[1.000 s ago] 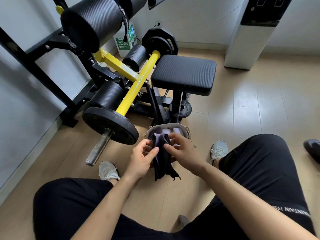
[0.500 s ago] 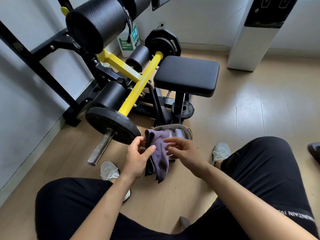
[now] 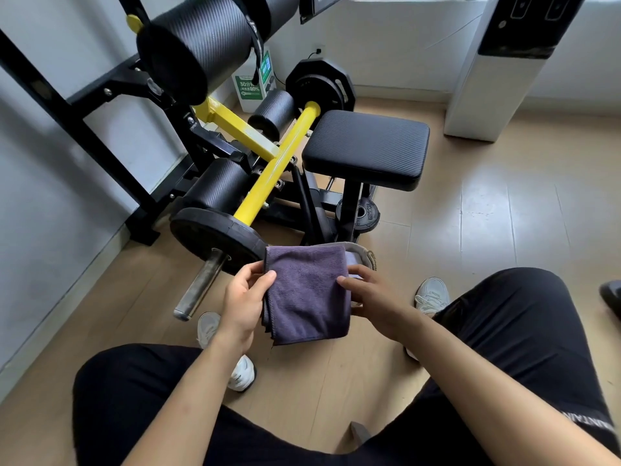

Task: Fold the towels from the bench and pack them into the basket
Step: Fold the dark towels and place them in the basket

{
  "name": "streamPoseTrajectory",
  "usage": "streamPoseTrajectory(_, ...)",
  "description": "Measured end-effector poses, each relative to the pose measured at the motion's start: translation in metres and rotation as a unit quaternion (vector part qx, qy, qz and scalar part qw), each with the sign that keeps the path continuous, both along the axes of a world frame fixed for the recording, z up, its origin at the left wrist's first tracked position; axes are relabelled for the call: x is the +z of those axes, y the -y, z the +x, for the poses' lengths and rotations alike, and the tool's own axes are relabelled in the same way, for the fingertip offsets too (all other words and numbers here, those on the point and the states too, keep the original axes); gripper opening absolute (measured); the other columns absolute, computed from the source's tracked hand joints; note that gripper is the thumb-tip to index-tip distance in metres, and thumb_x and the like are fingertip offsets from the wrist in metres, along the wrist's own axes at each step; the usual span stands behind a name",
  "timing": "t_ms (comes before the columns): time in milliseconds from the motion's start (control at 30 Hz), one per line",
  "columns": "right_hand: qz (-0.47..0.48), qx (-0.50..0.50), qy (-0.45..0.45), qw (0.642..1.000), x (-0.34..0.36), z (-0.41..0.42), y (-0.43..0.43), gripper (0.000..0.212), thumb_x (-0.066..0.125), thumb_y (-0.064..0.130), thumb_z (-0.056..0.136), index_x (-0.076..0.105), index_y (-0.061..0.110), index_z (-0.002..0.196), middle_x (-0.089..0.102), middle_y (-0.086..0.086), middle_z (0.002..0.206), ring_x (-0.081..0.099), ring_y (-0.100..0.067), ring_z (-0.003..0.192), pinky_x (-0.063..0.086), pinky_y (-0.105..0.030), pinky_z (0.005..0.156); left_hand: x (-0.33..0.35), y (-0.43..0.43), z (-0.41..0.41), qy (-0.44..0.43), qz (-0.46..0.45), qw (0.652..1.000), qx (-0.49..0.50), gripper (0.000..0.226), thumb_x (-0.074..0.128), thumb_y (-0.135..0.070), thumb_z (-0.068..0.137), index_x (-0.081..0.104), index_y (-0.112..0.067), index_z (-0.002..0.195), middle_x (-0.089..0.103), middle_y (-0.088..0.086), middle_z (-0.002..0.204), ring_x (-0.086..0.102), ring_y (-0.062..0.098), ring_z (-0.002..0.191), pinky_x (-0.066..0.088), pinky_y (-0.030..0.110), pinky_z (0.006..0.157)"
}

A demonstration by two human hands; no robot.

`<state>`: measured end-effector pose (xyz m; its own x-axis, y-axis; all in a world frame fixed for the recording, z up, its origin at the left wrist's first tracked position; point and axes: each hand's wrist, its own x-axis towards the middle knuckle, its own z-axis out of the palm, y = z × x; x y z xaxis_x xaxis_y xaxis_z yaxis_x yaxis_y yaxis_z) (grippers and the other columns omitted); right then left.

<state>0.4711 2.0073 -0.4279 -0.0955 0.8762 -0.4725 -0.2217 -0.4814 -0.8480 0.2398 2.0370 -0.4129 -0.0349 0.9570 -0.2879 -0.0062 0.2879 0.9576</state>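
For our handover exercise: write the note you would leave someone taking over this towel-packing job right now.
Left hand: grips the purple towel at its left edge.
Right hand: fingers on its right edge.
The towel is folded into a rectangle, held flat above the grey basket on the floor.
Done: bench seat is bare; the basket looks to hold something pale already.
Left: lower this towel in.

Both forearms reach fwd from bottom of view, bare. Left hand (image 3: 244, 299) pinches purple towel (image 3: 307, 292) at its left edge, thumb on top. Right hand (image 3: 371, 299) grips right edge (fingers partly hidden behind cloth), palm down.
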Motion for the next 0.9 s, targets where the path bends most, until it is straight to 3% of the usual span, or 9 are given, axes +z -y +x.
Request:
streamPoseTrajectory(100,0.021,0.003,0.009,1.0,0.0,0.0,0.001,0.029,0.065,0.014,0.096,0.059,0.016,0.124,0.068,-0.02,0.114,0.069,-0.022,0.093,0.052,-0.046,0.083,-0.006,-0.001,-0.004,-0.031,-0.006,0.999,0.008,0.031,0.066,-0.015,0.096,0.058,-0.021,0.125,0.072,0.009,0.11,0.068,0.03,0.11,0.056,0.038,0.086)
streamPoseTrajectory(233,0.058,0.011,0.024,0.998,0.001,0.002,0.001,0.06,0.072,0.022,0.084,0.051,0.036,0.138,0.067,-0.022,0.109,0.066,-0.032,0.103,0.053,-0.055,0.088,-0.005,0.0,-0.011,-0.114,0.028,0.993,-0.034,0.049,0.074,-0.031,0.078,0.051,-0.047,0.119,0.071,0.007,0.108,0.068,0.023,0.105,0.058,0.041,0.087)
streamPoseTrajectory(333,0.097,0.025,0.061,0.993,0.005,0.006,0.002,0.072,0.073,0.018,0.082,0.045,0.048,0.141,0.066,-0.02,0.112,0.065,-0.033,0.097,0.052,-0.057,0.095,-0.001,0.001,-0.014,-0.177,0.073,0.975,-0.114,0.058,0.078,-0.025,0.077,0.049,-0.047,0.122,0.065,-0.002,0.119,0.065,0.017,0.11,0.057,0.042,0.089)
streamPoseTrajectory(433,0.134,0.044,0.094,0.986,0.009,0.007,0.003,0.076,0.071,0.009,0.087,0.041,0.048,0.144,0.064,-0.009,0.108,0.063,-0.021,0.085,0.057,-0.05,0.085,0.0,0.004,-0.014,-0.235,0.129,0.947,-0.179,0.056,0.08,-0.015,0.081,0.054,-0.039,0.124,0.061,-0.017,0.124,0.06,0.007,0.115,0.053,0.035,0.092)
streamPoseTrajectory(567,0.179,0.058,0.194,0.963,0.007,0.001,0.008,0.078,0.074,0.011,0.086,0.038,0.041,0.148,0.063,-0.003,0.108,0.063,-0.011,0.074,0.058,-0.03,0.073,0.003,0.012,-0.005,-0.286,0.149,0.922,-0.213,0.062,0.082,-0.016,0.078,0.056,-0.037,0.131,0.06,-0.022,0.125,0.061,0.004,0.104,0.046,0.016,0.084)
streamPoseTrajectory(633,0.192,0.069,0.233,0.951,0.004,-0.004,0.009,0.08,0.077,0.018,0.084,0.037,0.04,0.149,0.062,0.001,0.11,0.065,-0.015,0.077,0.059,-0.03,0.074,0.003,0.016,0.0,-0.291,0.153,0.917,-0.227,0.068,0.082,-0.017,0.078,0.054,-0.037,0.137,0.061,-0.02,0.128,0.062,0.002,0.102,0.047,0.011,0.085)
streamPoseTrajectory(767,0.197,0.084,0.226,0.95,0.006,-0.012,0.014,0.067,0.078,0.027,0.082,0.045,0.031,0.139,0.065,0.0,0.11,0.066,-0.014,0.084,0.06,-0.035,0.081,0.002,0.021,0.008,-0.261,0.127,0.927,-0.237,0.07,0.079,-0.031,0.08,0.049,-0.044,0.142,0.062,-0.016,0.134,0.067,0.009,0.11,0.057,0.034,0.095)
streamPoseTrajectory(900,0.203,0.109,0.213,0.95,0.011,-0.016,0.018,0.037,0.069,0.021,0.086,0.059,0.027,0.121,0.065,0.003,0.114,0.067,-0.02,0.091,0.059,-0.039,0.085,0.004,0.021,0.011,-0.235,0.104,0.943,-0.21,0.076,0.075,-0.055,0.075,0.049,-0.038,0.144,0.063,-0.013,0.135,0.059,0.002,0.123,0.053,0.03,0.099)
